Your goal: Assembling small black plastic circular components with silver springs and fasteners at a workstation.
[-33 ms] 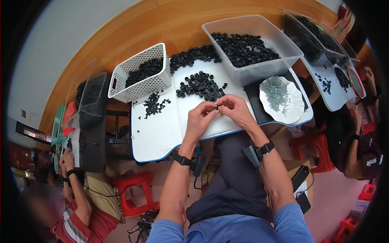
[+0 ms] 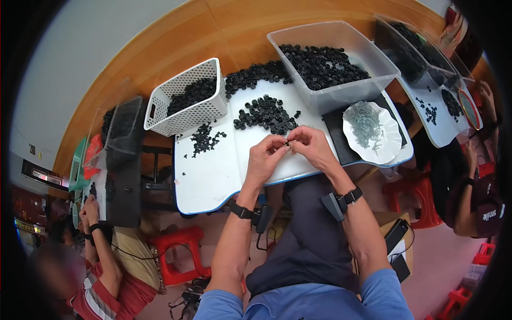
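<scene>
My left hand [image 2: 268, 154] and my right hand [image 2: 312, 146] meet above the near edge of the white table [image 2: 208, 181]. Both are closed, thumb and fingers pinched together at one spot. Between the fingertips shows a small dark piece [image 2: 288, 143], mostly covered, its exact kind too small to make out. Just beyond my hands lies a heap of small round black parts [image 2: 266, 114]. To the right, a white fluted plate [image 2: 393, 136] holds a pile of thin greyish pins [image 2: 365, 122]. Smaller black pieces [image 2: 205, 138] are scattered at the left.
A white perforated basket [image 2: 221, 101] with black parts stands at the back left. At the back right is a clear plastic bin [image 2: 352, 90] of round black parts. A black mat [image 2: 335, 128] lies under the plate. People work at tables on both sides; red stools [image 2: 184, 242] stand below.
</scene>
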The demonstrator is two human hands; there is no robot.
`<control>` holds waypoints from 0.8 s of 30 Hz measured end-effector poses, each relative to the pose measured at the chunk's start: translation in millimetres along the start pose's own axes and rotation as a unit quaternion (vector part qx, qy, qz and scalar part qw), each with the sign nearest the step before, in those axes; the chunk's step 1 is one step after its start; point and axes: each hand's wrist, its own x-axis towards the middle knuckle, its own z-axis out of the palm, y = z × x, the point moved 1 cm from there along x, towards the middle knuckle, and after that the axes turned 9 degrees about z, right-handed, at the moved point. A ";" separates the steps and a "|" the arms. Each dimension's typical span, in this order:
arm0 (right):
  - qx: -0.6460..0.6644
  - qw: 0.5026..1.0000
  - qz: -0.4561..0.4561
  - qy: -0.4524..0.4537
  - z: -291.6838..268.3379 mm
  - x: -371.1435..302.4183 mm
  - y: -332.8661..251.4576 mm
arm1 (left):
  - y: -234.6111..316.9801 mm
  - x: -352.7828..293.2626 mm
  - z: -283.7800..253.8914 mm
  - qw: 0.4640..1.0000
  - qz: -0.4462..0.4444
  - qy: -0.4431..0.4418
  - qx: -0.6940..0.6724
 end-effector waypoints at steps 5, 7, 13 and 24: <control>0.021 0.994 -0.025 0.100 0.1 -0.8 3.2 | -1.2 4.3 -2.2 0.999 0.023 0.038 0.021; 0.017 0.993 -0.033 0.108 3.1 1.2 4.2 | -9.1 10.2 -12.0 0.992 -0.024 0.117 0.026; -0.051 0.989 -0.040 0.134 2.6 -1.7 2.0 | -1.3 42.8 -27.5 0.953 -0.029 0.050 0.298; -0.079 0.983 -0.064 0.152 -1.2 -6.9 -1.2 | 5.6 15.3 -18.5 0.985 -0.030 0.016 0.172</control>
